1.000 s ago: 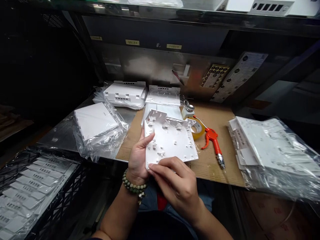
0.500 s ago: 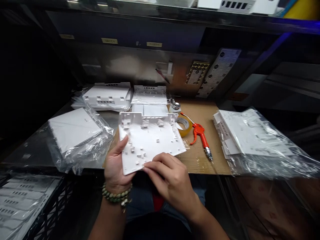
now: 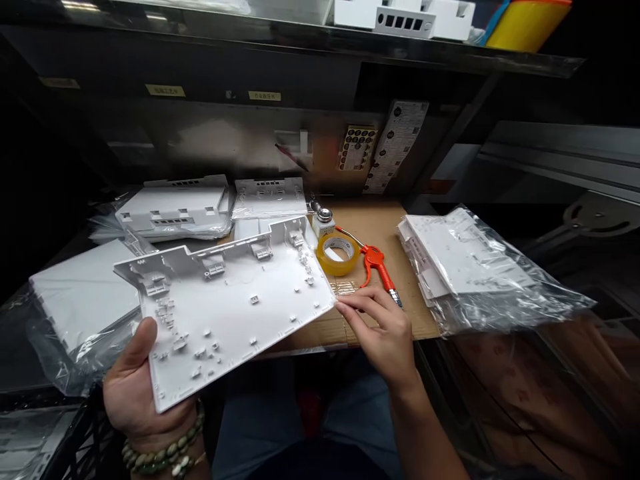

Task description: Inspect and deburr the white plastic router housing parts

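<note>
A white plastic panel (image 3: 235, 307) with small clips and posts on its inner face is held tilted above the table's front edge. My left hand (image 3: 145, 387), with a bead bracelet at the wrist, grips its lower left side, thumb on the edge and fingers underneath. The fingertips of my right hand (image 3: 380, 327) pinch the panel's right corner. Just beyond that corner are a roll of yellow tape (image 3: 338, 255) and a red air gun (image 3: 377, 263). A small bottle with a metal cap (image 3: 323, 223) stands behind the tape.
Bagged white panels lie at the left (image 3: 85, 293), back left (image 3: 173, 207) and right (image 3: 470, 257). Cardboard (image 3: 390, 220) covers part of the table. Overhead, a shelf (image 3: 300, 41) holds a white housing and a yellow container (image 3: 527, 27). A crate (image 3: 83, 427) stands lower left.
The panel now appears larger, closer and turned, with my left hand farther left and lower. My right hand has shifted from its bottom edge to its right corner. The view has turned rightward.
</note>
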The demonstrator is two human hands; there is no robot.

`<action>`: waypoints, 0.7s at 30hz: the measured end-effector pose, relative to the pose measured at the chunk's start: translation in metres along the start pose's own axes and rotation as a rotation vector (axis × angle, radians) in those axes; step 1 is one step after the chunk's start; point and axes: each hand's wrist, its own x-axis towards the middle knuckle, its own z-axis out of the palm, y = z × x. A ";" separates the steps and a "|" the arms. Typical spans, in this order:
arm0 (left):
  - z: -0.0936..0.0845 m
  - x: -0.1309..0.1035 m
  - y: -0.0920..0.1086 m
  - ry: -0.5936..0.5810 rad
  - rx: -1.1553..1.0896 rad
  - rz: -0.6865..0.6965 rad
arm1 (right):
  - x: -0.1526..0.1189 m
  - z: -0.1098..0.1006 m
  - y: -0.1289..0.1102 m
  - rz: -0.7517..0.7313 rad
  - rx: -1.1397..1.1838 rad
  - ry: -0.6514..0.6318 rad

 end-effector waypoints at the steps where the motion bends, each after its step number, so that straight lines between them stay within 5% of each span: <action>1: -0.003 0.000 0.001 -0.003 0.015 -0.019 | -0.001 0.002 0.000 0.002 -0.011 0.000; 8: -0.004 0.001 0.002 0.065 0.060 -0.113 | -0.005 -0.003 0.018 -0.028 -0.072 -0.009; 11: -0.021 0.004 0.008 0.114 0.112 -0.163 | 0.006 -0.009 0.026 0.043 -0.097 0.070; 16: -0.056 0.005 0.016 0.103 0.219 -0.122 | 0.035 -0.014 0.008 0.025 -0.018 0.229; 21: -0.054 -0.006 0.005 0.121 0.269 -0.115 | 0.051 -0.003 -0.012 -0.045 0.042 0.244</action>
